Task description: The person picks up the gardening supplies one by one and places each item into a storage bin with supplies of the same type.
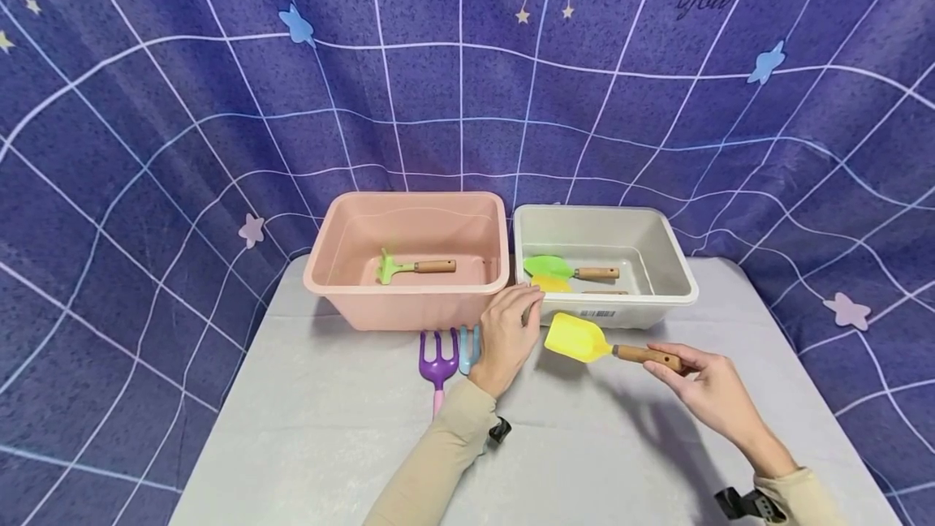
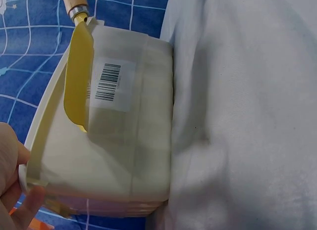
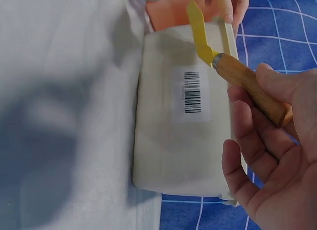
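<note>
Yellow shovel (image 1: 595, 344), likely light and stiff, hovers before the grey bin (image 1: 646, 314), right hand (image 1: 712, 396) pinching its wooden handle (image 1: 634, 353), probably the surest hold; left hand (image 1: 509, 335), fingers curled, grips the bin's rim (image 1: 643, 299).

A blue-purple curtain (image 1: 431, 88) printed with pale grid lines (image 1: 460, 45) and stars (image 1: 297, 24) hangs behind a light grey bench (image 1: 307, 445).

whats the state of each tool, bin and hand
Yellow shovel: held above table
Right hand: holding yellow shovel
Grey bin: upright, open
Left hand: gripping grey bin's rim
Pink bin: upright, open
Green rake: lying inside pink bin
Green trowel: lying inside grey bin
Second yellow tool: inside grey bin, partly hidden
Purple fork: on table
Blue tool: partly hidden
</note>
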### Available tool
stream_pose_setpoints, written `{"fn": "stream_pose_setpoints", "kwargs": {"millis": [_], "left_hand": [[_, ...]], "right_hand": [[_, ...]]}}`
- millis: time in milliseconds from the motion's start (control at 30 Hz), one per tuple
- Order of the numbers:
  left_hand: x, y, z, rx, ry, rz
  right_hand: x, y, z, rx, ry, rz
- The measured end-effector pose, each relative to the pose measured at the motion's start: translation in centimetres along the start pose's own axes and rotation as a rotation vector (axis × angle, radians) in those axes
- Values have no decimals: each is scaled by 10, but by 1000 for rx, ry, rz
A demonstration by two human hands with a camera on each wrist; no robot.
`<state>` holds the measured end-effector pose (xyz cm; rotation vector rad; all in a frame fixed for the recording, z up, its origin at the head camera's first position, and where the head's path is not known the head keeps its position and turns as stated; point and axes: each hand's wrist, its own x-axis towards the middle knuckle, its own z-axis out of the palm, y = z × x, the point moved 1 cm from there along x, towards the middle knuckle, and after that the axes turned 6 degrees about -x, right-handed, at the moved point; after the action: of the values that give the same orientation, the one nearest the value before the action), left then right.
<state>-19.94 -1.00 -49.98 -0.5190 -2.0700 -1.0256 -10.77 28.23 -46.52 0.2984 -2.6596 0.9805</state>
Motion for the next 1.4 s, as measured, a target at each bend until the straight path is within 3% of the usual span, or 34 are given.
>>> {"fn": "stream_pose_setpoints", "kwargs": {"millis": [1400], "left_hand": [[0,2,-1,6,-1,-18]], "right_hand": [[6,-13,-18,3,10,-35]]}}
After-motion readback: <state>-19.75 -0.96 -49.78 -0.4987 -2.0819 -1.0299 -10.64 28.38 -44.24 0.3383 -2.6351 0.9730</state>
